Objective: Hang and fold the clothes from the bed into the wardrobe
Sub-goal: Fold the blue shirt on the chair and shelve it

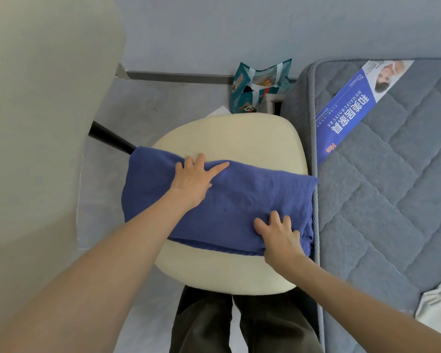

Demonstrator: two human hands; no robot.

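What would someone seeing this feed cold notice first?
The folded blue-purple cloth garment draped across the cream round cushioned stool at centre, with the left hand flat on its far edge and the right hand pressing its near right corner. Next, the grey quilted mattress at right with its blue printed label, and a teal patterned shopping bag on the floor behind the stool.
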